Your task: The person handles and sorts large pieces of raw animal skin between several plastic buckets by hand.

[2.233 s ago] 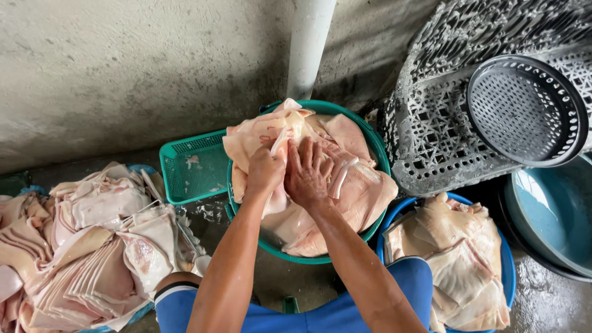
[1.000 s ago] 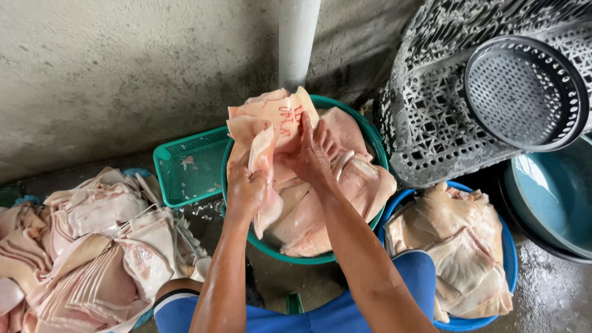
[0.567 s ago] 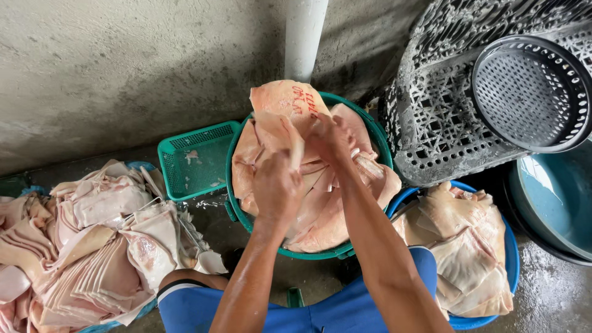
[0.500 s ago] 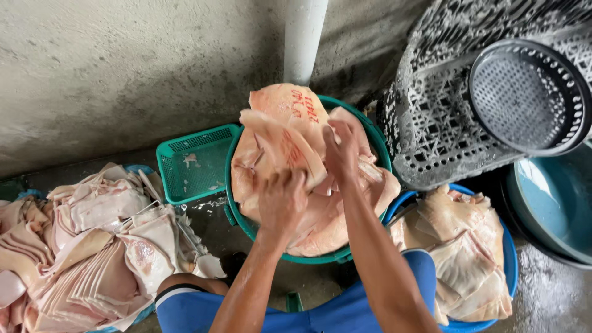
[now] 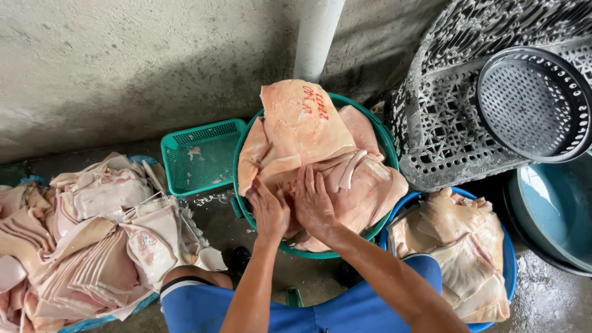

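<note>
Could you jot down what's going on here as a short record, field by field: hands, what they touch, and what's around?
Left hand: left hand rests on the slabs of pork skin, open.
Right hand: right hand lies flat on the same slabs, open.
Container: green basin, heaped full.
Left side: big pile of skin pieces; small green basket.
Right side: blue basin with more skin; dark round strainer.
Background: concrete wall, white pipe.

No packages, labels, signs or screens showed; only a red ink stamp [image 5: 314,102] marked the topmost slab.
</note>
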